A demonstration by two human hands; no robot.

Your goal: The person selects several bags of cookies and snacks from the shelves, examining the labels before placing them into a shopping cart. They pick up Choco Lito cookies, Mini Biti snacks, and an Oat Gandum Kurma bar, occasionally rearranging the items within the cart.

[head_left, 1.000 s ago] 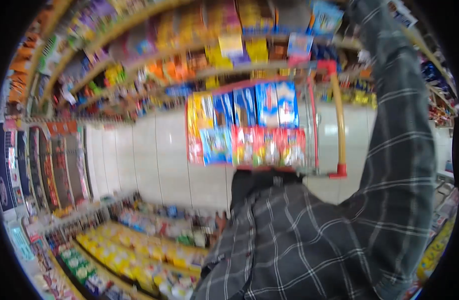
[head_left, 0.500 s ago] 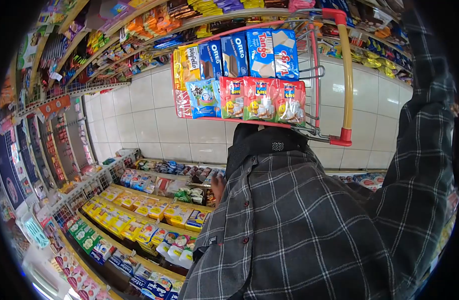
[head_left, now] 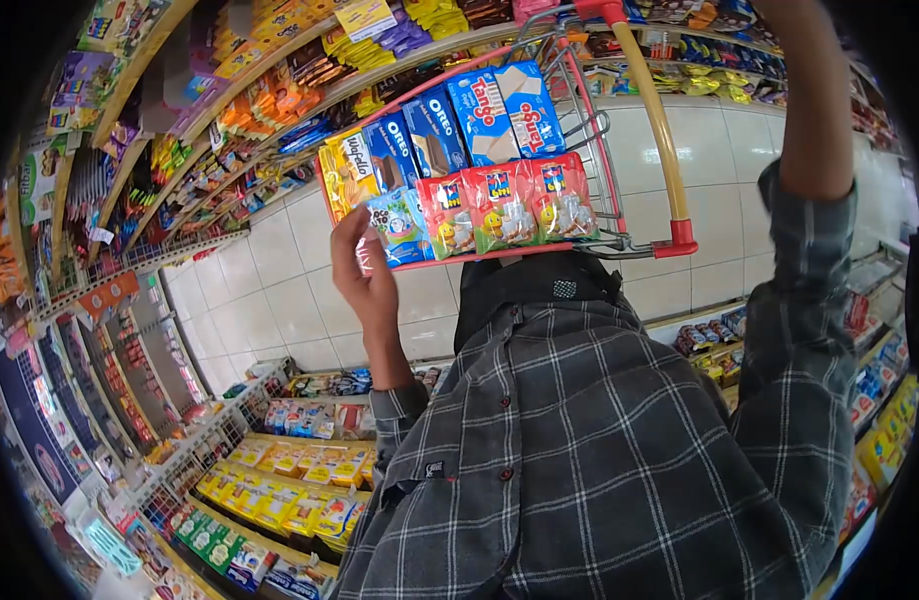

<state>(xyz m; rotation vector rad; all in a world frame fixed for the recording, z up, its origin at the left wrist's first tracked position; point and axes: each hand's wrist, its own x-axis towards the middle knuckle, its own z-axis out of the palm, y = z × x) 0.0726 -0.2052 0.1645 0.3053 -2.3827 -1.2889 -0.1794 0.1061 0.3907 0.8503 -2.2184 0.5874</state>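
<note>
My left hand (head_left: pixel 365 275) is raised at the left end of a shopping cart (head_left: pixel 676 150). Its thumb and fingers are apart, and the fingertips overlap the edge of a light blue snack packet (head_left: pixel 399 225) in this view. Beside that packet lie several red packets (head_left: pixel 499 208). Behind them are a yellow Wafello pack (head_left: pixel 347 170), blue Oreo packs (head_left: pixel 434 130) and blue Tango wafer packs (head_left: pixel 494 115). My right forearm (head_left: pixel 814 100) reaches up past the top right edge of the view, so that hand is out of sight.
Shelves of colourful snack packets (head_left: pixel 269 110) run along the far side of the aisle. Lower shelves with yellow boxes (head_left: pixel 279 500) stand at the near left, beside a white wire rack (head_left: pixel 219 420). Pale floor tiles (head_left: pixel 289 270) lie between. More stocked shelves (head_left: pixel 884 400) are at right.
My left hand has come up from beside my body to the cart's left end. My right arm has lifted toward the top. The cart now appears tilted and further left in view.
</note>
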